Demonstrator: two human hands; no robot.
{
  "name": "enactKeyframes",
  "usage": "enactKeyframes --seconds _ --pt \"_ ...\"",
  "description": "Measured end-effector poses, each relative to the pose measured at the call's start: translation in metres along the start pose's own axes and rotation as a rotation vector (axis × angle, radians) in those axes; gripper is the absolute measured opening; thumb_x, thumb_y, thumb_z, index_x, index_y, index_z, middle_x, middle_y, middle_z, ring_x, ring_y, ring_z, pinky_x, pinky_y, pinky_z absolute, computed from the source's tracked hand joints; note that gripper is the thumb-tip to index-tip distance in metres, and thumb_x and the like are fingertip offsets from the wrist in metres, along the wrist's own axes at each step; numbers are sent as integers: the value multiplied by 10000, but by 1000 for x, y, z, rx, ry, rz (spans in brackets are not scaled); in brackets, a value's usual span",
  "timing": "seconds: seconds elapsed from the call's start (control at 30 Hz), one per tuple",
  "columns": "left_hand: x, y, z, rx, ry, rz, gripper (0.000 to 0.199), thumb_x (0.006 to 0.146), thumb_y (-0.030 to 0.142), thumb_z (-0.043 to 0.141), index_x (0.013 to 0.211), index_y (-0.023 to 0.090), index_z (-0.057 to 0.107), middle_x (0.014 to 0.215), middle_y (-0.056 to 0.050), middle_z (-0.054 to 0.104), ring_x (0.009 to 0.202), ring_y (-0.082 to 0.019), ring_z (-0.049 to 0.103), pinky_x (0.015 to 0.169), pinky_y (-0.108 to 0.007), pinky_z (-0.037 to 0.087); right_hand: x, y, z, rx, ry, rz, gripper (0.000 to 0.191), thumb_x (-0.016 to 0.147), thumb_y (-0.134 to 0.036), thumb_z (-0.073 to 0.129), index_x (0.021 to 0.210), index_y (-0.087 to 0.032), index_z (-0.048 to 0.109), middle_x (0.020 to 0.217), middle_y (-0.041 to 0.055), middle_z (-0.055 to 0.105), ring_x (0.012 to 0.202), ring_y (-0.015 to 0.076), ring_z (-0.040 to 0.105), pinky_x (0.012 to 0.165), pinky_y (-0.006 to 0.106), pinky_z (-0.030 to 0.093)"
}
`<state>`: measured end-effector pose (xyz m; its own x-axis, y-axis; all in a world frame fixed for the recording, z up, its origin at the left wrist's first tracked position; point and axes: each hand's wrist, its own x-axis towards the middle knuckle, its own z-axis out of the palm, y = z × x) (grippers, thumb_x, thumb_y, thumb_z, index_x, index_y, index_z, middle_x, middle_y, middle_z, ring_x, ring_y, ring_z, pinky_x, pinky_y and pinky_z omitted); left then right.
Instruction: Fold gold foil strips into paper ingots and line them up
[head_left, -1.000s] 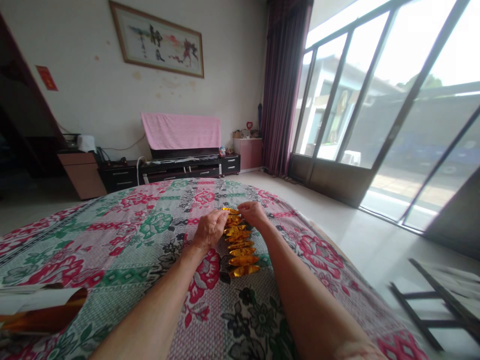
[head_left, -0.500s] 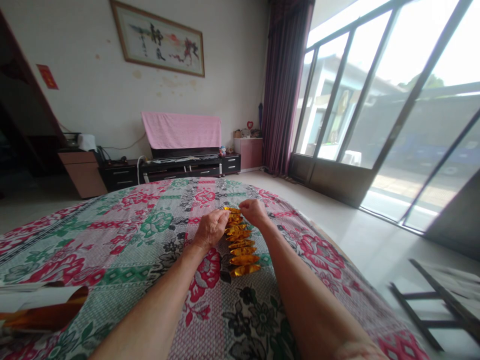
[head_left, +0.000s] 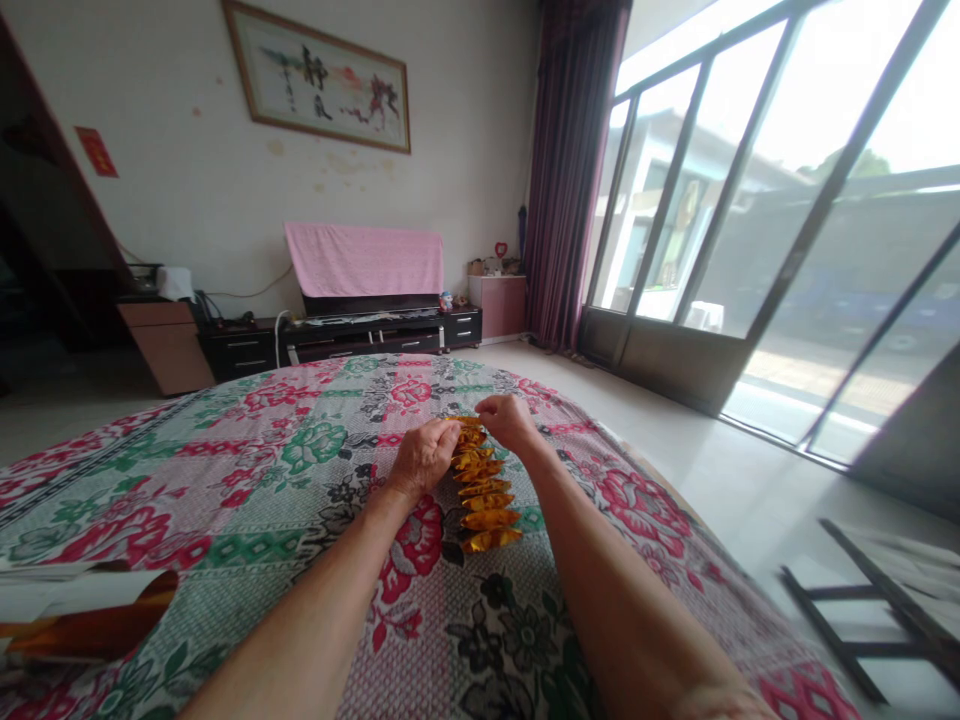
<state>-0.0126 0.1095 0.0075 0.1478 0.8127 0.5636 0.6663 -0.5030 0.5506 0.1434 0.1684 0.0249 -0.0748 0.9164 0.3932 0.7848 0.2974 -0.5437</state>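
Several folded gold paper pieces [head_left: 491, 541], boat-shaped with pointed ends, lie in a row running away from me on the flowered tablecloth [head_left: 255, 500]. At the far end of the row, my left hand [head_left: 426, 458] is closed on the left tip of the farthest gold paper piece [head_left: 466, 421]. Across from it, my right hand [head_left: 513, 422] has its fingers pinched together at that piece's right end. The fingertips partly cover both ends, so the exact grip is hard to see. The nearer pieces lie untouched between my forearms.
A curled sheet of gold and white paper [head_left: 97, 620] lies at the table's left edge. Beyond the table stands a low black cabinet [head_left: 360, 340] with a pink cloth [head_left: 367, 262] above it. A dark-framed stool or rack [head_left: 847, 620] is at the lower right.
My right fingertips have shifted very slightly up and left at the far gold piece. My left hand and the row look nearly the same.
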Motion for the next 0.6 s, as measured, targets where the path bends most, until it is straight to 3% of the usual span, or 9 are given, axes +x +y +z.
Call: enactKeyframes --seconds 0.6 --pt "0 -1 0 -12 17 -15 331 863 333 381 928 199 677 905 -46 702 845 -169 634 743 -243 479 1 5 5 52 -13 10 250 678 -158 559 853 -220 727 736 -26 694 714 124 615 731 190 451"
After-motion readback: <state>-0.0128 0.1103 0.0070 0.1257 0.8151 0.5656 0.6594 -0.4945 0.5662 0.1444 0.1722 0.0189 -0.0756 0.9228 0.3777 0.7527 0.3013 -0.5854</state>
